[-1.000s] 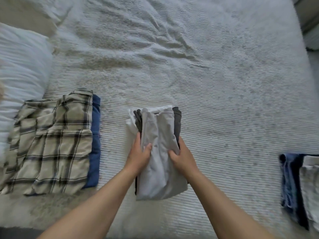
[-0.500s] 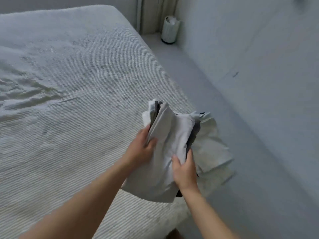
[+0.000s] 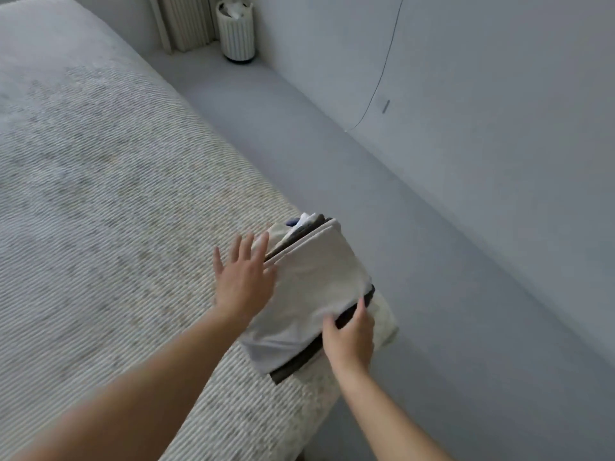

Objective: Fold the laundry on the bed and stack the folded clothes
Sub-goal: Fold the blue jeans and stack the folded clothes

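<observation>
A stack of folded clothes, pale grey on top with dark and white layers beneath, sits at the right edge of the bed. My left hand is spread flat, fingers straight, at the stack's left side, the fingertips over its far corner. My right hand grips the near right edge of the stack, thumb on the pale top piece and fingers curled under the dark layer.
A white ribbed bin stands on the grey floor by the far wall. A thin cable hangs down the wall on the right. The bed's ribbed cover stretches to the left.
The small pile I held in both hands came right and down onto the stack at the bed's edge. My left hand has let go and spread open; my view swung right.
</observation>
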